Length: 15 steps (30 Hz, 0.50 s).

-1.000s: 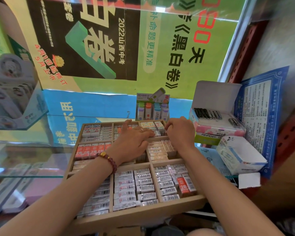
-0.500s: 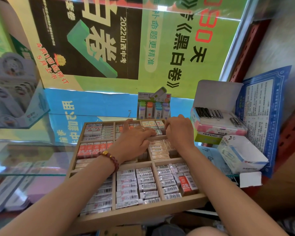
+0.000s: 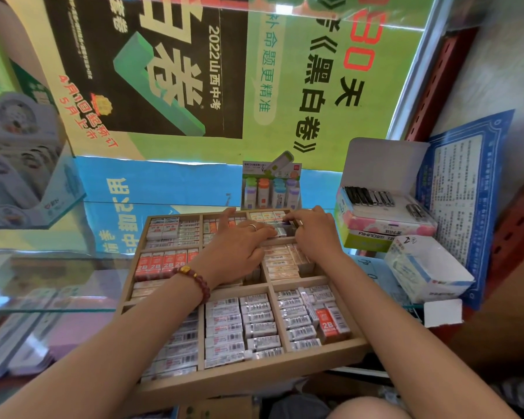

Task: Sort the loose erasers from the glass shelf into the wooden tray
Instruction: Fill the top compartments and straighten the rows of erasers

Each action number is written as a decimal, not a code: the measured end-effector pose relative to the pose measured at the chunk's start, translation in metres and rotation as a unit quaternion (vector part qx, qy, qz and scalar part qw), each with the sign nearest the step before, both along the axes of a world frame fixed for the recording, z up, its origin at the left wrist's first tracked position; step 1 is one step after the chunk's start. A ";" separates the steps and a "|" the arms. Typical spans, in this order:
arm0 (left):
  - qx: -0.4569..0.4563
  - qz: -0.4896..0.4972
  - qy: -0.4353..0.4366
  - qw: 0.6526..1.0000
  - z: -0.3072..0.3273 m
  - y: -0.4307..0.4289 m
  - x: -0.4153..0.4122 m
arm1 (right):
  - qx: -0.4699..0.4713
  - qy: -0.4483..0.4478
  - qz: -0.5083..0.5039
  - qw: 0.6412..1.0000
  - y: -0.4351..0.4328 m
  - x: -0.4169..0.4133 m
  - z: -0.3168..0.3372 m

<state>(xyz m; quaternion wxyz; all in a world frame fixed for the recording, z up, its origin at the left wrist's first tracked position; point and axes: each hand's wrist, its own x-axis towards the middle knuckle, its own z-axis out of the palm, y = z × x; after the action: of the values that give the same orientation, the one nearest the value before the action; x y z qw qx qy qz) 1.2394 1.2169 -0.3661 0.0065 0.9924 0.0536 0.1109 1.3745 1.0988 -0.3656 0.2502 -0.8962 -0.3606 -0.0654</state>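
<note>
Head view, landmark: the wooden tray (image 3: 248, 378), a grid of compartments resting on the glass shelf (image 3: 43, 279).
Left hand (image 3: 236, 252): laid palm-down over the tray's middle, fingers stretched toward the far-right compartment; whether anything is pinched cannot be told.
Right hand (image 3: 316, 234): curled over the same far-right compartment, fingertips bent down onto the erasers (image 3: 280, 231) there; an actual grip cannot be made out.
Erasers in tray: nearly every compartment is packed in neat rows; a 2B eraser (image 3: 330, 325) stands tilted among barcoded ones in the near-right compartment.
Loose erasers: none can be clearly seen on the shelf around the tray.
Progress: judged far along; the far-right compartment is being tidied, and the mixed near-right one may want re-sorting.
Right of tray: an open box (image 3: 384, 219) of dark items, untouched.
</note>
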 end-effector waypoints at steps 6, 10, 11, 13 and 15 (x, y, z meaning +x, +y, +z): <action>0.014 -0.060 -0.008 0.998 -0.006 0.001 0.003 | 0.083 0.134 0.087 0.984 -0.013 0.009 0.028; -0.001 -0.053 -0.028 0.998 -0.006 0.004 0.003 | -0.074 0.146 0.161 0.973 -0.035 0.007 0.056; -0.018 -0.052 -0.027 0.998 -0.005 0.004 0.002 | -0.111 0.134 0.168 0.970 -0.040 0.002 0.060; -0.053 -0.050 -0.022 0.997 -0.003 0.004 0.002 | -0.170 0.120 0.157 0.965 -0.048 -0.013 0.066; -0.097 -0.048 -0.026 0.994 -0.001 0.006 0.001 | -0.207 0.079 0.113 0.968 -0.054 -0.033 0.063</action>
<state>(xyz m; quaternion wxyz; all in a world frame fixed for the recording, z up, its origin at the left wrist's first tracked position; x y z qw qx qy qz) 1.2409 1.2225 -0.3670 0.1090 0.9853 0.0164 0.1309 1.3410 1.0451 -0.3023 0.0925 -0.8844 -0.4439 0.1108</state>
